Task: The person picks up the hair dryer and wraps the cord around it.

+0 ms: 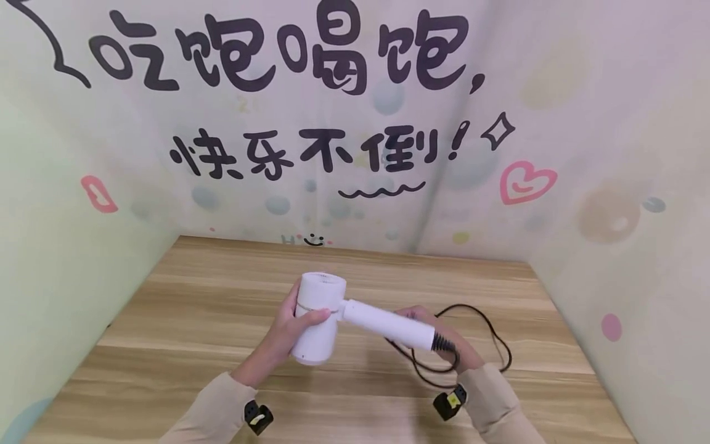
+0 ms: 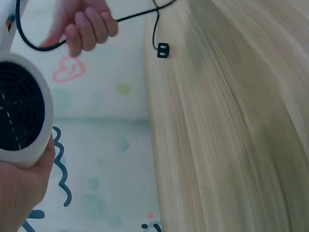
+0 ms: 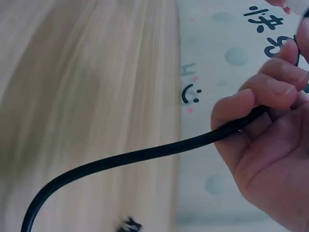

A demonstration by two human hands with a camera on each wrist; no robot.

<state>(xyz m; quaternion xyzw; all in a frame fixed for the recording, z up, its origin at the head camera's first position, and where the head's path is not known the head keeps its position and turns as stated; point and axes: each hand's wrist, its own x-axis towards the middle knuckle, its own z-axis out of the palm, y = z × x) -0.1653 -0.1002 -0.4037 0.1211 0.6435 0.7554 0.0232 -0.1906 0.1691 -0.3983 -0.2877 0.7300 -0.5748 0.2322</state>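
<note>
Straight beyond hairdryer (image 1: 357, 313), lettered backdrop (image 1: 333, 114)

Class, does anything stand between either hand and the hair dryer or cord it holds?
Nothing visible does. The left hand grips the white hair dryer directly, and the right hand curls its fingers around the black cord. In the head view, the handle merely hides part of the right hand.

Hair dryer (image 1: 318, 336), frame centre: hard plastic by look, smooth, satin. Handle (image 1: 388, 324): same finish. Strain relief (image 1: 442, 343) at handle end: rubber-like, ribbed, matt. Air grille (image 2: 19, 106), left edge of left wrist view: concentric-ribbed. Cord (image 3: 145, 153): rubber-like, smooth, faint sheen. Counter (image 1: 222, 296): wood-grain surface, smooth, low gloss. Backdrop (image 1: 249, 222), upper frame: matt, cloth-like, lightly creased. Sleeves (image 1: 211, 404), lower frame: cloth, matt, wrinkled.
</note>
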